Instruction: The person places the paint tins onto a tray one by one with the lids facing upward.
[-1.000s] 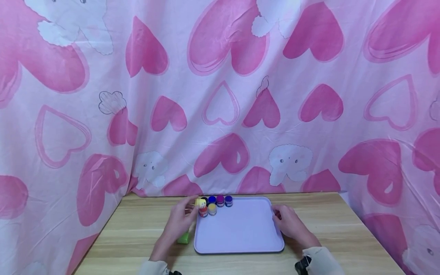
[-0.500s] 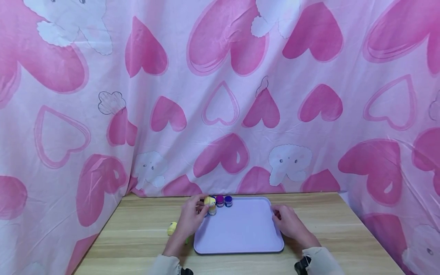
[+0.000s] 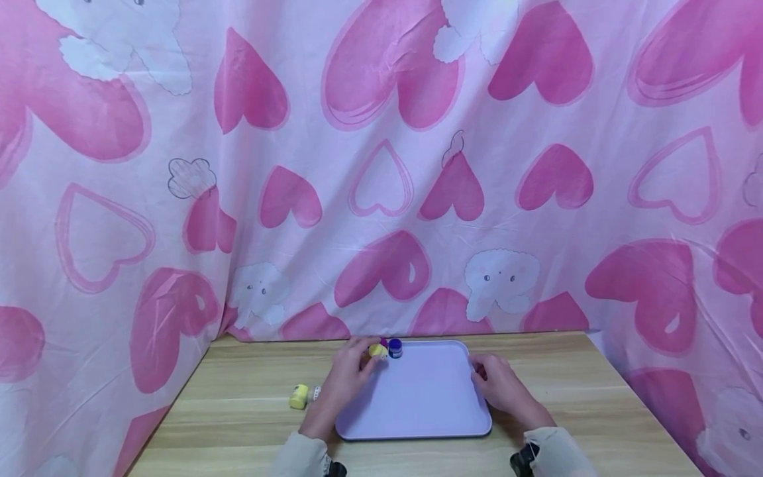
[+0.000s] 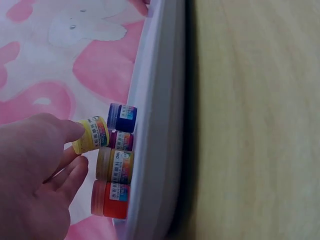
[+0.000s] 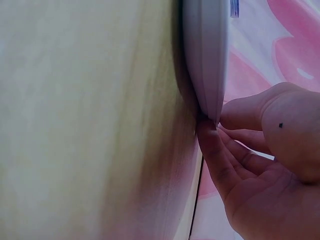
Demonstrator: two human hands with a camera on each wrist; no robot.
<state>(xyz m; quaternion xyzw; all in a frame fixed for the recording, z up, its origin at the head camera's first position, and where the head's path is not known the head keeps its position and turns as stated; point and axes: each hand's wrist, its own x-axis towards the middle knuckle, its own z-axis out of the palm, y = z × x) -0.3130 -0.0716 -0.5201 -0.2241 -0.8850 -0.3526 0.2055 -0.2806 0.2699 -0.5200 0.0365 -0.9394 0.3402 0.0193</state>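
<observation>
My left hand [image 3: 350, 371] pinches a small yellow paint jar [image 4: 92, 135] between thumb and fingers, over the back left part of the lilac tray [image 3: 426, 404]. Close by its fingers, the left wrist view shows a row of paint jars on the tray: dark blue-violet [image 4: 122, 117], magenta [image 4: 121, 140], ochre [image 4: 115, 165] and red [image 4: 110, 199]. In the head view, the left hand covers most of that row. My right hand [image 3: 503, 387] grips the tray's right edge, its thumb on the rim and fingers at the underside.
Left of the tray, another yellow jar [image 3: 299, 397] lies on the wooden table [image 3: 238, 411], beside a pale labelled jar [image 3: 314, 394] partly behind my left forearm. A pink heart-print curtain [image 3: 381, 265] hangs along the table's back edge.
My left hand has carried the yellow jar rightward along the tray's back row. The yellow jar on the table has come into view; the green one is now hidden. My right hand stays put.
</observation>
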